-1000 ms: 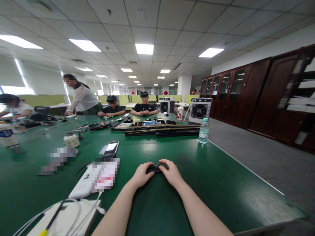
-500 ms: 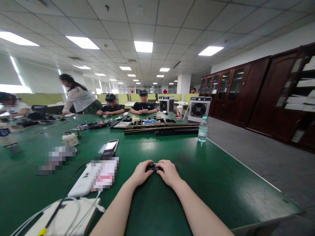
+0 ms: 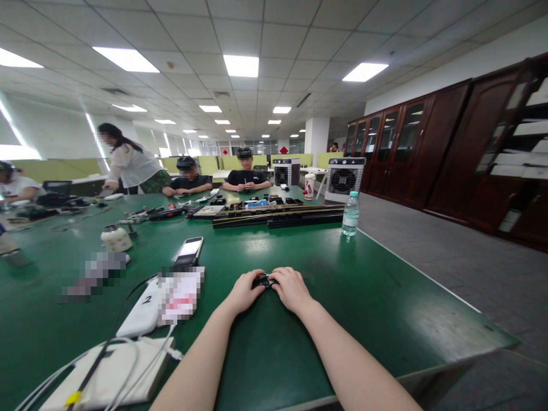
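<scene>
A small black part (image 3: 264, 281) with a shiny patch sits between my two hands, low over the green table (image 3: 368, 285). Its exact kind is too small to make out. My left hand (image 3: 246, 292) grips its left end between thumb and fingers. On the right end, my right hand (image 3: 290, 287) has its thumb and fingers closed in the same way. The fingers cover both ends of the part, so only its middle shows. Whether it touches the tabletop I cannot tell.
Left of my arms lie a phone (image 3: 189, 251), a white power bank (image 3: 141, 311) marked 2, and a white box (image 3: 148, 374) with cables. A water bottle (image 3: 350, 214) stands at the right edge. Black rails (image 3: 299, 220) lie across the table. Several people sit or stand beyond.
The view has tilted slightly, so things sit a little higher in the picture. Both hands keep their hold on the black part, which appears turned slightly.
</scene>
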Demonstrator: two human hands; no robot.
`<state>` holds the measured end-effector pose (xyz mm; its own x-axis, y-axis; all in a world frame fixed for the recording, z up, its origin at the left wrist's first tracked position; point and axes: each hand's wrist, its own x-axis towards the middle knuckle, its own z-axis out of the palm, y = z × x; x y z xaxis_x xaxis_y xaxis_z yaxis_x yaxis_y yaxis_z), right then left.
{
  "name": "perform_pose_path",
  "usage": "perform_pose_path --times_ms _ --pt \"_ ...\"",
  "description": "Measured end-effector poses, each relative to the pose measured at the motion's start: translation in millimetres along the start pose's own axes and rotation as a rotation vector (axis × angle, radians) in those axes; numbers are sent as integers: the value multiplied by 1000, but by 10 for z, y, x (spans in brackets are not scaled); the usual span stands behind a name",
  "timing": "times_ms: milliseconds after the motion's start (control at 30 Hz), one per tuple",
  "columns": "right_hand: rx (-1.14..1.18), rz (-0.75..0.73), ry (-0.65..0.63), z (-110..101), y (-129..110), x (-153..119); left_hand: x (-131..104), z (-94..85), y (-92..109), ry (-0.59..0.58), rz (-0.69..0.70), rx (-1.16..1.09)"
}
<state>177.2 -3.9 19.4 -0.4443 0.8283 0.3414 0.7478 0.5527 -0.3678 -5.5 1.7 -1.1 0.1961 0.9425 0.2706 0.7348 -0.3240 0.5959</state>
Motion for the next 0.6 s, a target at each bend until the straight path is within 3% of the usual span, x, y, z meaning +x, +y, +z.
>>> perform_pose_path --times_ms 600 --pt "120 61 -6 65 83 23 -5 -13 -7 -14 -13 3"
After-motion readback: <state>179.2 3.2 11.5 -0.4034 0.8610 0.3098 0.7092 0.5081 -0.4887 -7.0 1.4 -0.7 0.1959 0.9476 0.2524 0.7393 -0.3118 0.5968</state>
